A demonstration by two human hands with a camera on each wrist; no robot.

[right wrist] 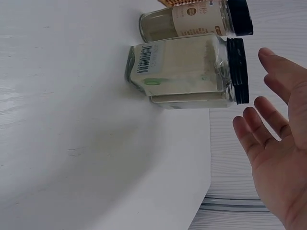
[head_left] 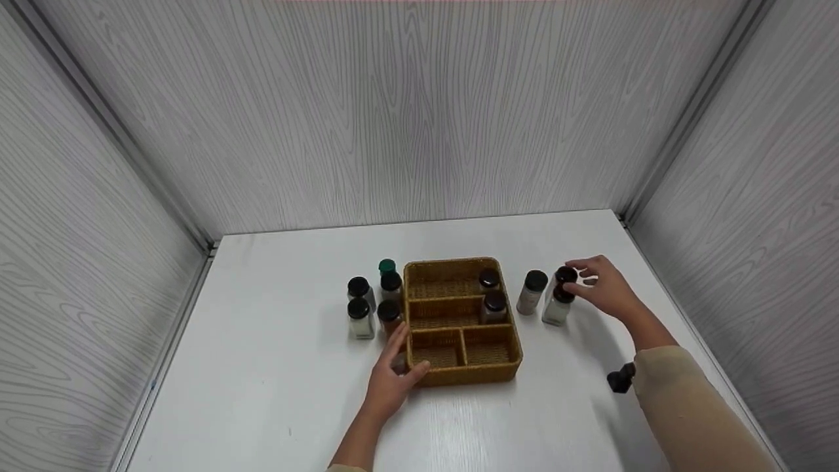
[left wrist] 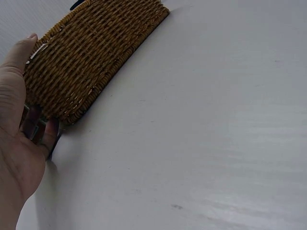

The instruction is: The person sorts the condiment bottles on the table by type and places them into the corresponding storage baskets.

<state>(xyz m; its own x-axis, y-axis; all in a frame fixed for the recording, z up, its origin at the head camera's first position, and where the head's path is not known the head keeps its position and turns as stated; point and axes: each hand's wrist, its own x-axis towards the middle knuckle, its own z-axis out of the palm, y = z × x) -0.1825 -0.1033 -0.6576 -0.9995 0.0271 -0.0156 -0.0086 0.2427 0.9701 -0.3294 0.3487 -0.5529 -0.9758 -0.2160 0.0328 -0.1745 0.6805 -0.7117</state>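
Standing almost lid to lid in the head view, the near jar (head_left: 556, 314) and the far jar (head_left: 565, 273) leave little room for the parted fingers of the right hand (head_left: 604, 290); we judge that a fingertip catching the wrong lid could tip one into the other, or into the lone jar (head_left: 528, 300) beside them. A hard shove by the left hand (head_left: 389, 383) could, we think, push the wicker basket (head_left: 467, 375) into the jar cluster (head_left: 360, 324) crowded along its left side. The basket lies between the two hands, its near left corner at the left hand; the near and far jars stand by the right hand's fingertips, to the basket's right.

From the left wrist, we see the thumb at the basket's rim and fingers low round the corner, so this hand grips it. If that thumb slipped, the basket might swivel, in our judgement. It sits directly against the palm side.

From the right wrist, we find thumb and fingers spread, holding nothing, just short of the black lids. We judge that smooth glass taken only by a lid's edge may slip away. Two jars overlap before this hand, with the lone jar just beyond.
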